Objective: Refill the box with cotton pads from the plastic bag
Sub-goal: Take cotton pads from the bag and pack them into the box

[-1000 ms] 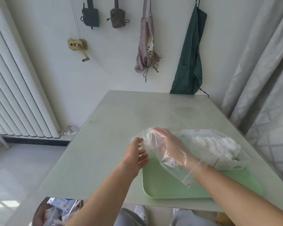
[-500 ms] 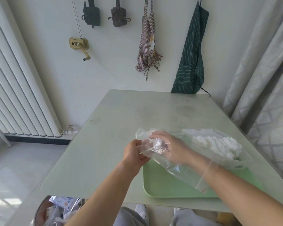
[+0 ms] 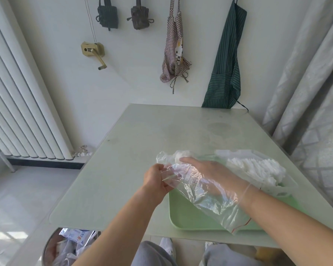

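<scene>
A clear plastic bag point(image 3: 210, 200) with a red zip line lies slanted over the left part of a green tray point(image 3: 188, 217). My right hand point(image 3: 206, 171) is inside the bag up to the wrist, fingers stretched toward a few white cotton pads point(image 3: 181, 154) bunched at its far end. My left hand point(image 3: 156, 179) pinches the bag's far left side from outside. At the tray's right stands a clear box point(image 3: 284, 190), filled with white cotton pads point(image 3: 258, 167).
The tray sits at the front right of a pale green table point(image 3: 161, 131). A waste bin point(image 3: 65, 246) with wrappers stands under the table's front left corner. Left is a radiator point(image 3: 17, 112), right are curtains point(image 3: 315, 93). Aprons hang on the wall.
My right hand has pushed deeper into the bag, with its fingers straightened toward the pads. My left hand has closed on the bag's side.
</scene>
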